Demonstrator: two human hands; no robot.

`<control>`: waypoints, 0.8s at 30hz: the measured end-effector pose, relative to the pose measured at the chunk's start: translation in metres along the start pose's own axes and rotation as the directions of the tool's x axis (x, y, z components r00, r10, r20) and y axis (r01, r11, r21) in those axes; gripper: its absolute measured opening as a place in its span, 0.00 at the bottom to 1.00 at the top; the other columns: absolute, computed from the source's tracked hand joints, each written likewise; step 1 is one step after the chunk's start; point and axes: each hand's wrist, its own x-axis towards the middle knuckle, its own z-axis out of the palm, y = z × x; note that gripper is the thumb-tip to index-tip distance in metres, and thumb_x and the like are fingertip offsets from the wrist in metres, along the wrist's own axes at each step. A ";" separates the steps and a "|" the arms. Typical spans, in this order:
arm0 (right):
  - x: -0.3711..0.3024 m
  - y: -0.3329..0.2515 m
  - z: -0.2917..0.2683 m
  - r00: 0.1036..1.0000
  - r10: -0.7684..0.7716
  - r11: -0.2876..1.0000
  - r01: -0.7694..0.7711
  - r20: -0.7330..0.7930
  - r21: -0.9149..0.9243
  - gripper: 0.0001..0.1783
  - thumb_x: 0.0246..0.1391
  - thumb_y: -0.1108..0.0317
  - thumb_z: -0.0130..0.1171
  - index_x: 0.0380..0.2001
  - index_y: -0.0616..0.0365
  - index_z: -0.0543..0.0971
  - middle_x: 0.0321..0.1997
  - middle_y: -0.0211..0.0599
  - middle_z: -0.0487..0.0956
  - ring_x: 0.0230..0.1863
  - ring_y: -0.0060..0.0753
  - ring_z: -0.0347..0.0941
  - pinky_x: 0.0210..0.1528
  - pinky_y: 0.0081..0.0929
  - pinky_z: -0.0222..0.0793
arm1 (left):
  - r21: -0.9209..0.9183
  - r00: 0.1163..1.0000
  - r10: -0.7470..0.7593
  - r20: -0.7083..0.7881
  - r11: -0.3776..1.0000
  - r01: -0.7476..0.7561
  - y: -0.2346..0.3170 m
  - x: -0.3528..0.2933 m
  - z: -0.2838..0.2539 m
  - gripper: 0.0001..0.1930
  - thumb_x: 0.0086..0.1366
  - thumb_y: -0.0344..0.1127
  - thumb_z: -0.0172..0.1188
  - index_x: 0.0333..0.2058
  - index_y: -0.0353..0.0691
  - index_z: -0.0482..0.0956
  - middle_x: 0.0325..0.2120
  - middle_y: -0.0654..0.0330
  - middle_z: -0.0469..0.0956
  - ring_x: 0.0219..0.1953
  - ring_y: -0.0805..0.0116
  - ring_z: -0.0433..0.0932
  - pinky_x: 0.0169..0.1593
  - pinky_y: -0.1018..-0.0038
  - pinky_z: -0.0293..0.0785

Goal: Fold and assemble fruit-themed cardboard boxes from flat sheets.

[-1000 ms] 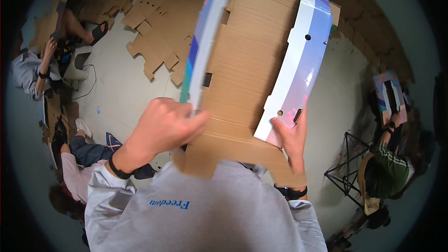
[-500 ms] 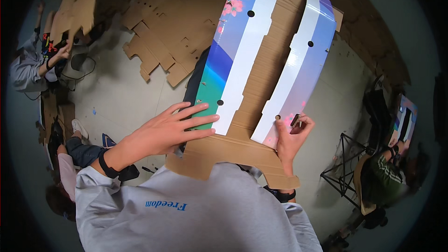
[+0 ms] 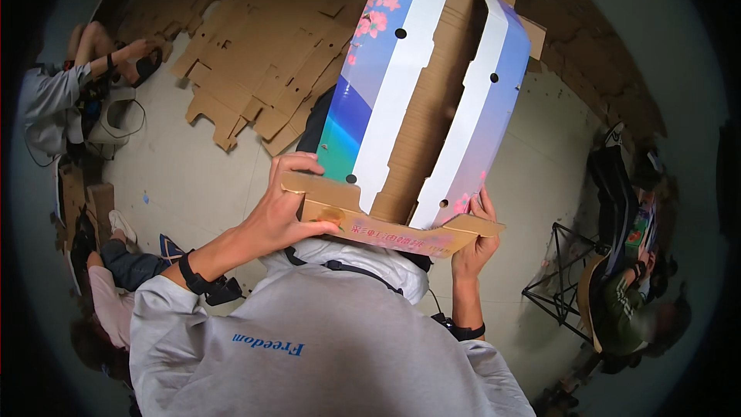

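A partly folded cardboard box [image 3: 421, 143] lies in front of me, its bare brown inside facing up. Its left side flap [image 3: 390, 85] and right side flap [image 3: 480, 112] lean inward; both have a white strip with round holes and a blue, purple and pink flower print. The near end panel [image 3: 378, 236] stands raised toward me, printed on its outer face. My left hand [image 3: 266, 212] is closed on that panel's left end, thumb on the outer face. My right hand [image 3: 477, 243] grips the near right corner, its fingers partly hidden behind the panel.
Flat brown cardboard sheets [image 3: 255, 54] lie on the floor at the far left. A person in grey [image 3: 62, 100] sits left, another in pink [image 3: 112, 297] lower left. At right, a person in green [image 3: 621, 305] handles a printed box beside a black metal frame [image 3: 563, 270].
The near end panel has been folded up from flat. My left hand moved from the left flap onto this panel; my right hand shifted to the near right corner.
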 end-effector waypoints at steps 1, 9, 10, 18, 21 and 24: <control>0.000 0.000 -0.004 0.999 0.013 0.992 -0.006 0.051 -0.129 0.20 0.70 0.69 0.57 0.59 0.68 0.82 0.70 0.61 0.75 0.68 0.50 0.75 0.71 0.42 0.69 | -0.003 1.000 0.016 -0.010 1.000 -0.016 -0.002 0.001 0.004 0.42 0.45 0.43 0.88 0.54 0.34 0.73 0.56 0.49 0.64 0.62 0.42 0.67 0.67 0.49 0.67; 0.005 -0.024 -0.004 0.963 0.260 0.707 -0.235 0.064 0.667 0.23 0.76 0.63 0.46 0.61 0.70 0.79 0.69 0.56 0.76 0.64 0.44 0.78 0.67 0.42 0.72 | -0.357 0.922 -0.367 -0.125 0.884 0.304 0.014 0.001 0.019 0.62 0.48 0.36 0.86 0.75 0.35 0.53 0.64 0.47 0.58 0.66 0.47 0.65 0.69 0.55 0.67; 0.004 -0.028 0.001 0.971 0.235 0.672 -0.192 0.040 0.715 0.23 0.76 0.63 0.46 0.59 0.69 0.80 0.69 0.54 0.77 0.62 0.42 0.79 0.66 0.40 0.73 | -0.209 0.929 -0.366 -0.044 0.913 0.350 0.014 0.001 0.015 0.64 0.49 0.36 0.85 0.78 0.35 0.49 0.65 0.47 0.57 0.66 0.48 0.65 0.70 0.56 0.67; 0.005 -0.051 0.004 0.992 0.078 0.940 -0.106 -0.099 -0.324 0.17 0.75 0.62 0.51 0.48 0.66 0.80 0.60 0.51 0.82 0.54 0.43 0.82 0.59 0.37 0.75 | -0.142 0.949 -0.306 0.079 0.938 0.315 0.025 0.000 0.007 0.52 0.61 0.36 0.76 0.76 0.34 0.52 0.67 0.44 0.55 0.68 0.42 0.63 0.70 0.54 0.65; 0.006 -0.050 0.001 0.996 0.088 0.946 -0.094 -0.034 -0.311 0.15 0.74 0.63 0.54 0.47 0.66 0.80 0.58 0.50 0.83 0.53 0.43 0.81 0.58 0.37 0.75 | -0.137 0.956 -0.294 0.015 0.946 0.293 0.026 0.002 0.010 0.37 0.69 0.39 0.67 0.69 0.31 0.60 0.66 0.41 0.56 0.66 0.39 0.64 0.70 0.53 0.63; 0.009 -0.046 0.000 0.992 0.108 0.977 -0.119 -0.071 -0.176 0.14 0.72 0.65 0.56 0.48 0.67 0.81 0.57 0.50 0.83 0.52 0.42 0.81 0.58 0.38 0.75 | -0.091 0.972 -0.235 -0.027 0.968 0.232 0.013 0.009 0.009 0.27 0.75 0.42 0.61 0.62 0.31 0.64 0.60 0.41 0.61 0.60 0.40 0.67 0.66 0.53 0.66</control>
